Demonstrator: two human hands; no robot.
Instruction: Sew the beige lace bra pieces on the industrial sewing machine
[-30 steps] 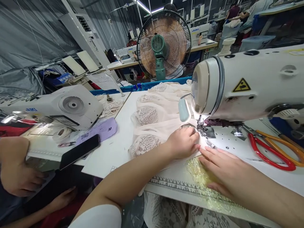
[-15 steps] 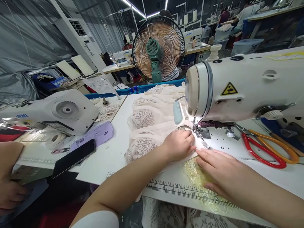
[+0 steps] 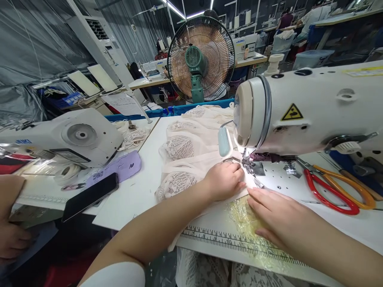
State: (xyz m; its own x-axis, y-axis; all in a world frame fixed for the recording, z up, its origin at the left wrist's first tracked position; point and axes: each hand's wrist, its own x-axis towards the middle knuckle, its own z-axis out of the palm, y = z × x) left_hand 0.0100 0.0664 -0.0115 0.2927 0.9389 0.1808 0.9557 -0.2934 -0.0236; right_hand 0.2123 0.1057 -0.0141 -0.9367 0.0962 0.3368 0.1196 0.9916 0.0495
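My left hand [image 3: 224,180] is closed on the edge of a cream lace bra piece [image 3: 179,185], its fingers curled just in front of the presser foot [image 3: 247,162]. The fabric runs under the needle area of a white sewing machine [image 3: 311,115], where the machine lamp lights it. Close by on the right, my right hand [image 3: 273,211] lies with fingers stretched out, fingertips at the fabric's edge and thumb apart. Beneath that hand is a yellowish clear plastic film [image 3: 241,217] on the table. More joined lace pieces [image 3: 179,147] trail back across the table.
Red-and-orange-handled scissors [image 3: 332,195] lie right of the needle. A printed ruler [image 3: 215,236] follows the front edge. Leftward are a black phone [image 3: 91,196], a purple card [image 3: 127,166] and another sewing machine [image 3: 80,133]. A co-worker's hand [image 3: 13,241] shows at far left; a fan [image 3: 197,59] stands behind.
The view has shifted slightly. Both hands keep nearly the same places by the presser foot, and the fabric shows no clear movement.
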